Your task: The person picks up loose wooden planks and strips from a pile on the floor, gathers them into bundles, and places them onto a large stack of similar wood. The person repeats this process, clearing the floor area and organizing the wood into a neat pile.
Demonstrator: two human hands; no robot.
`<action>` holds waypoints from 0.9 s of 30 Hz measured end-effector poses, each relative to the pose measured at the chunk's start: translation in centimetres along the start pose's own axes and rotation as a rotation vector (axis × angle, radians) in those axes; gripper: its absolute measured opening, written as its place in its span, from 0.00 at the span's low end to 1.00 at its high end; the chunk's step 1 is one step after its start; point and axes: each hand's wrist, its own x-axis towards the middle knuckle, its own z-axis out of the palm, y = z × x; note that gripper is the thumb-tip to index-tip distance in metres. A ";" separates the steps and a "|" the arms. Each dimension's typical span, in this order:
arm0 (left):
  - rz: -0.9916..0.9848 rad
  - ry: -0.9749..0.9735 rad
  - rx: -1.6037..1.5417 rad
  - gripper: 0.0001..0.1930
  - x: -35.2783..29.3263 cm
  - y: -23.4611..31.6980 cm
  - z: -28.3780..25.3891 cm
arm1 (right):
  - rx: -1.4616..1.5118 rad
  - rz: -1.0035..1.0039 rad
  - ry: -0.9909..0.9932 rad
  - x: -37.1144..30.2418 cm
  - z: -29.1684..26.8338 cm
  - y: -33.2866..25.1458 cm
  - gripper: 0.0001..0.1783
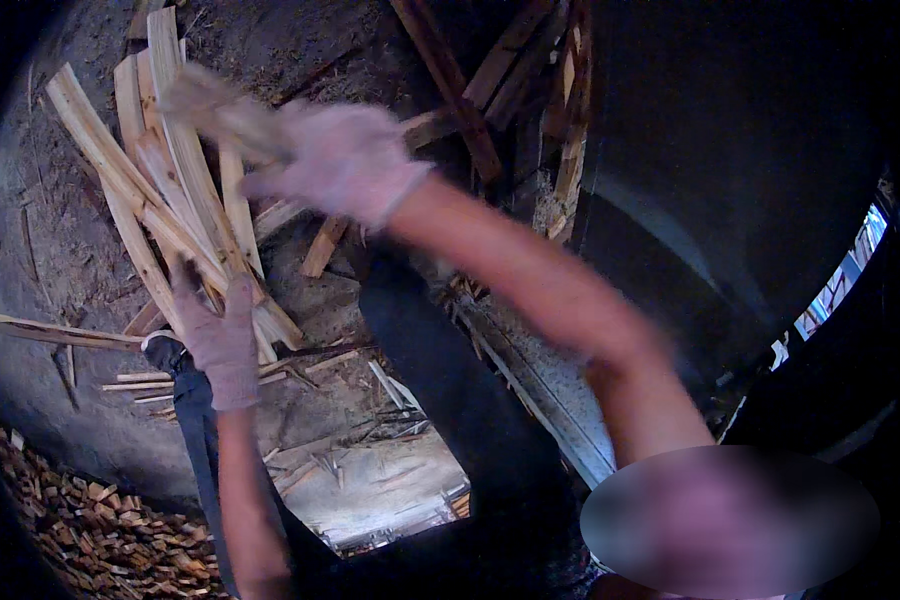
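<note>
My right hand [345, 160], in a pale work glove, reaches across to the upper left. It is closed around one end of a short wood piece [220, 108], blurred by motion, over a heap of long split wood strips [192, 165]. My left hand [220, 340], also gloved and with dirty fingertips, is at the near end of that heap. Its fingers are spread and it holds nothing; whether it touches the strips I cannot tell. The strips lie fanned out on the ground, pale and rough, some crossing others.
My legs in dark trousers [415, 350] straddle a pale board [380, 490] scattered with splinters. A large pile of chopped wood [120, 525] is at lower left. Dark planks [450, 85] lie at the top middle, beside a large dark surface [730, 150] on the right.
</note>
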 end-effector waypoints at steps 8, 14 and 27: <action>0.166 0.179 0.048 0.41 0.8 2.8 3.6 | -0.250 0.172 0.646 7.3 4.2 16.4 0.33; -0.035 -0.231 -0.094 0.39 -1.5 4.5 7.0 | 0.207 0.246 0.147 5.2 5.2 19.0 0.30; -0.576 -0.628 -0.637 0.17 -4.2 4.1 1.6 | 1.525 0.402 -0.176 -5.5 7.0 3.0 0.32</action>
